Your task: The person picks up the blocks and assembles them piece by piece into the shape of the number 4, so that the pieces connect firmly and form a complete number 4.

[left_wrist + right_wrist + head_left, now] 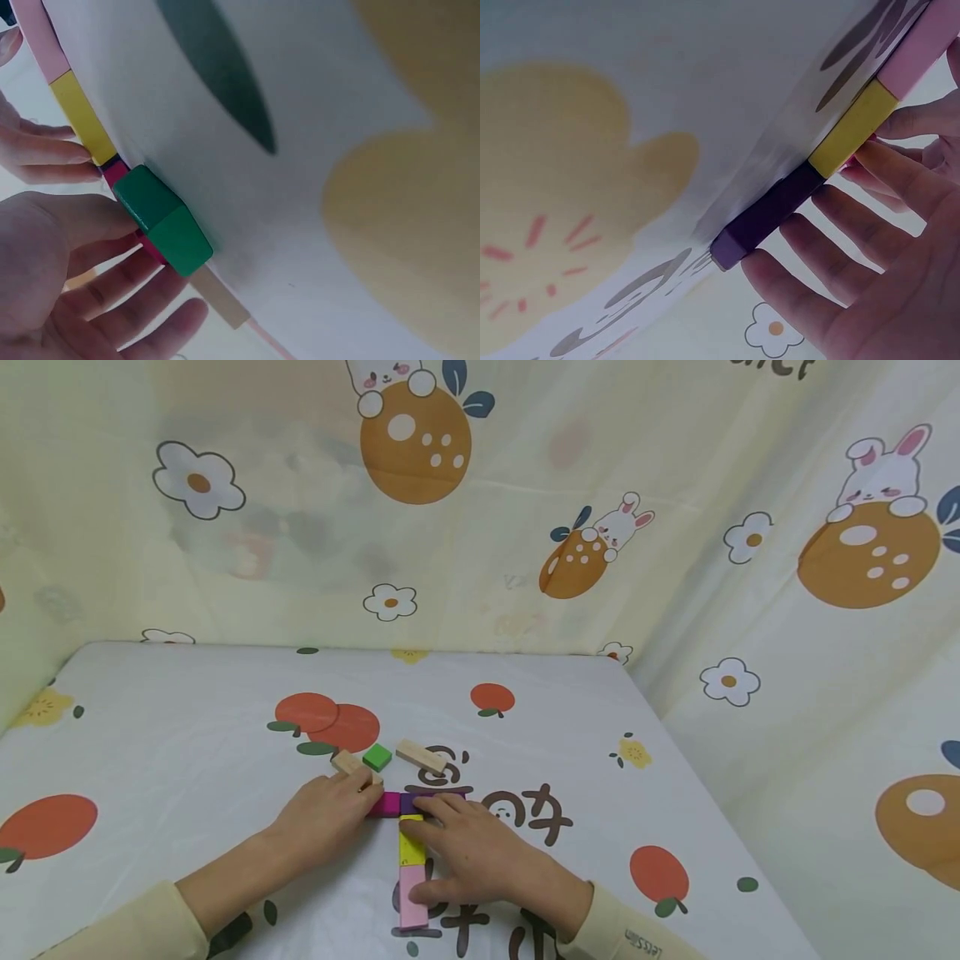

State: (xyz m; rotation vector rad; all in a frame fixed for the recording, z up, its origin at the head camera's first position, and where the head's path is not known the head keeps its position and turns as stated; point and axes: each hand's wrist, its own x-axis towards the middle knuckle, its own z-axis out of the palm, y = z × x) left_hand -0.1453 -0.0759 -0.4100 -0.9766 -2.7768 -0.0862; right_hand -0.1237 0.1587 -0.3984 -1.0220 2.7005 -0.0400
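Note:
Magenta (386,805) and purple (407,803) blocks form a crosswise row, with yellow (412,853) and pink (412,902) blocks running from it toward the body. The left hand (326,814) has its thumb and fingers around the magenta block's left part. A green block (163,221) stands close to those fingers in the left wrist view, partly covering them; whether they touch it, I cannot tell. The right hand (480,856) lies with extended fingers along the purple block (769,214) and beside the yellow one (853,129); its thumb is at the pink block.
Behind the row lie a green block (377,757) and a wooden block (422,757). Another wooden block (347,763) is just beyond the left fingers. The patterned white tablecloth (570,718) extends to a printed curtain (300,560) at the back.

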